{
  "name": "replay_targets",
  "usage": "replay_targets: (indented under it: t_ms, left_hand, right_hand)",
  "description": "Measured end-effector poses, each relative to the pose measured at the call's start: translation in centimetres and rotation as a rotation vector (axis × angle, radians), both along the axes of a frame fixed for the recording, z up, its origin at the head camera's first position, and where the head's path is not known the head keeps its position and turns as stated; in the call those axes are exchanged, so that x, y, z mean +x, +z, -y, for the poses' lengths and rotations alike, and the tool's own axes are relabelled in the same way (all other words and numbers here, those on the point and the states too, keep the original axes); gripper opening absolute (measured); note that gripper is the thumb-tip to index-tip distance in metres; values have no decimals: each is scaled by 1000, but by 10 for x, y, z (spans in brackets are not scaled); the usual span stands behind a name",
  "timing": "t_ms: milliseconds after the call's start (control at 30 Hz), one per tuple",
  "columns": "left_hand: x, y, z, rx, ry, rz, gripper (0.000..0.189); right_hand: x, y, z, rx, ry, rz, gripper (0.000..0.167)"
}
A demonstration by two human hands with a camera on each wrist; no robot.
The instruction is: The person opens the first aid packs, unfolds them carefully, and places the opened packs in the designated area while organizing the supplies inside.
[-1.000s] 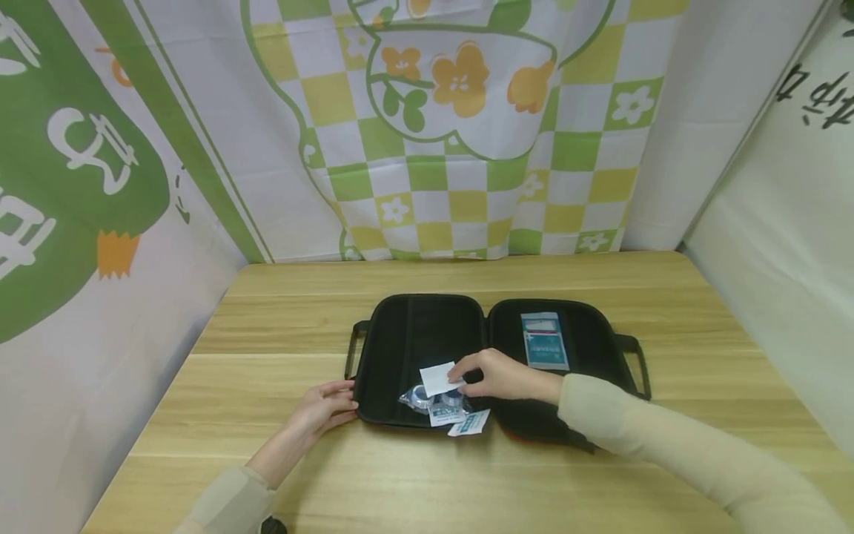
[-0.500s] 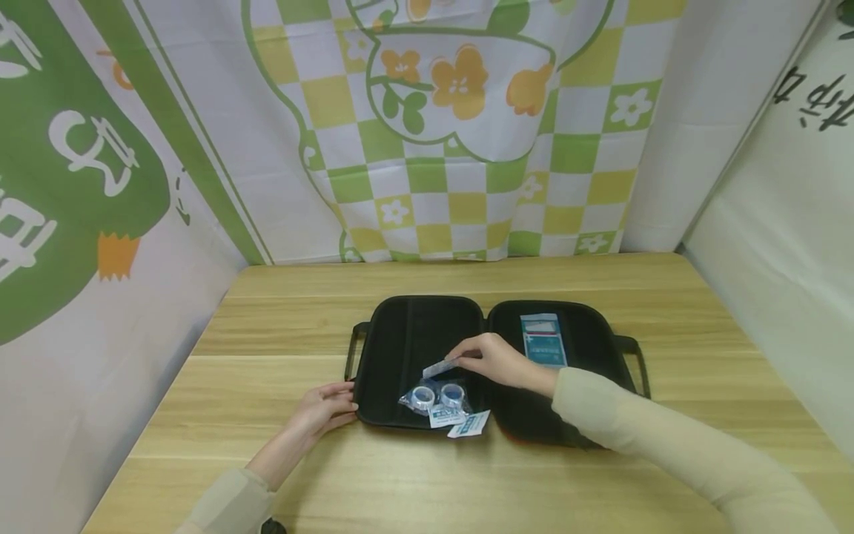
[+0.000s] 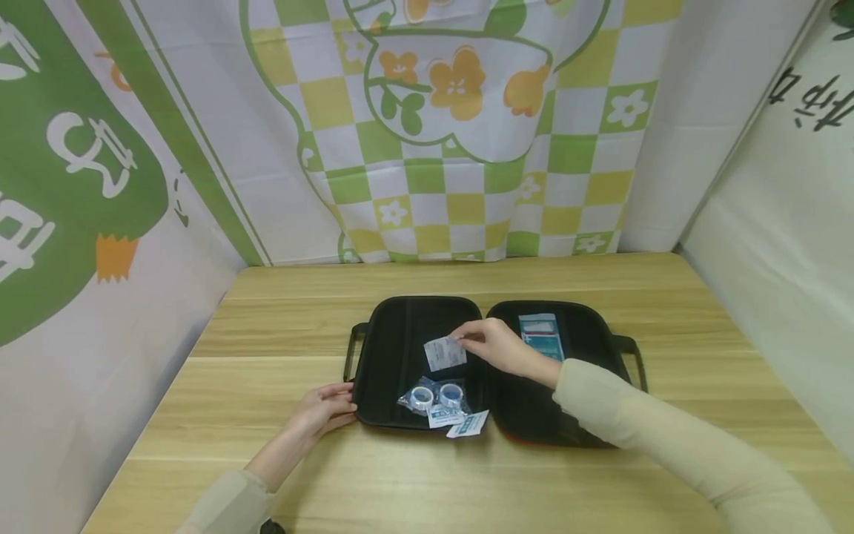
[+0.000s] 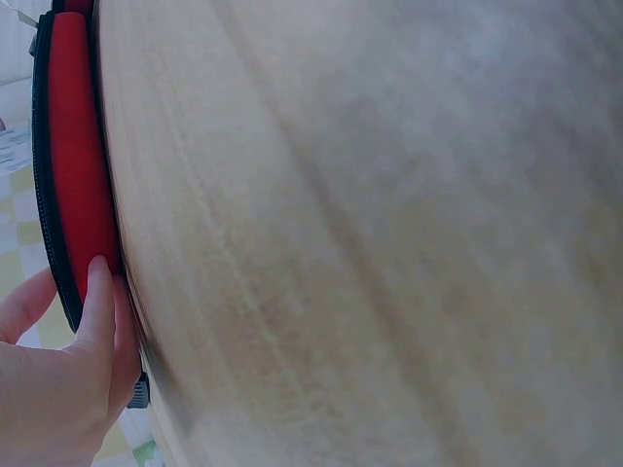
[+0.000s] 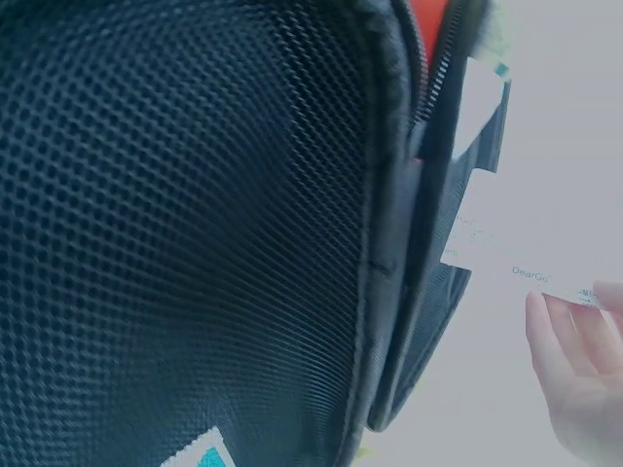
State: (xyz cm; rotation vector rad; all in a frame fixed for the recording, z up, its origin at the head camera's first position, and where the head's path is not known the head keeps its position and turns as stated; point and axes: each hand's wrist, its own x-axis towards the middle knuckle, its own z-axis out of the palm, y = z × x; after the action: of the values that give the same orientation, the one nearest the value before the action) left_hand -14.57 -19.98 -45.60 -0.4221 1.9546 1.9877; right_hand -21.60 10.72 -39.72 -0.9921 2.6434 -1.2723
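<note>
An unfolded black zip case (image 3: pixel 387 356), red on its outside, lies on the wooden table. My left hand (image 3: pixel 325 409) holds its left front corner, and in the left wrist view fingers touch the red side wall (image 4: pixel 76 146). Above the left half, my right hand (image 3: pixel 497 345) pinches a small white square sachet (image 3: pixel 445 354) by one corner; small print shows on the sachet (image 5: pixel 506 263) in the right wrist view. Below it two rolls of tape (image 3: pixel 422 399) lie in clear wrapping, with a printed sachet (image 3: pixel 445 416) and another sachet (image 3: pixel 468 424) overhanging the case's front edge.
A blue-green flat packet (image 3: pixel 542 334) sits in the right half of the case, partly behind my right hand. Handles stick out at the left (image 3: pixel 353 352) and right (image 3: pixel 637 360). A patterned curtain (image 3: pixel 467 193) hangs behind the table (image 3: pixel 400 486).
My right hand has lifted the sachet up and back from the tape rolls and turned it, so both rolls now show. The left hand stays at the case's corner.
</note>
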Motion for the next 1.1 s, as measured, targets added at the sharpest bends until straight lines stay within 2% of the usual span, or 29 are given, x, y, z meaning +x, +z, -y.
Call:
replay_targets:
  t_ms: [333, 633, 867, 1100]
  left_hand:
    - [1, 1, 0, 1, -4, -1, 47]
    - [0, 1, -1, -5, -9, -2, 48]
    - [0, 0, 0, 3, -12, -4, 48]
    - [0, 1, 0, 2, -17, 2, 48]
  right_hand:
    - [-3, 12, -11, -56, -23, 29, 19]
    - [-3, 16, -27, -125, -66, 147, 21]
    - [1, 18, -43, -128, -99, 210, 24]
    - [3, 13, -62, -154, -97, 174, 24]
